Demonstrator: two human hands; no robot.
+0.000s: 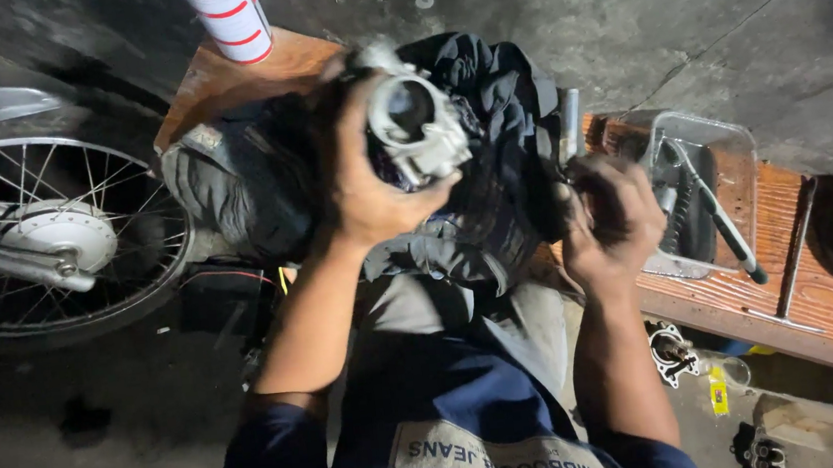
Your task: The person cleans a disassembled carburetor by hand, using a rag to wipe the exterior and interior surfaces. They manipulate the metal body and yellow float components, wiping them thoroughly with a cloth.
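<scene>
- At far left, a spoked motorcycle wheel (46, 241) standing on the dark concrete floor (73, 445), hub pale and greasy.
- Behind it at top, a white spray can with red bands (229, 17) upright on the end of a wooden bench (824, 299).
- Left hand (367, 183) raised at centre-left, fingers wrapped around a silvery carburettor body (415, 122), round bore turned toward the camera; held clear of the bench, above a dark crumpled rag (490, 157).
- Judged step: inspection or cleaning of the bore, part held up into the light.
- Right hand (611, 217) just right of the rag, fingers curled tight around something small and dark; what exactly, cannot tell.
- Further right, a clear plastic tray (730, 141) on the bench with long-handled tools (721, 212) inside.
- Next move, as a judgement: calls for a steady left-hand hold and careful aim from the right hand toward the bore, without dropping the part.
</scene>
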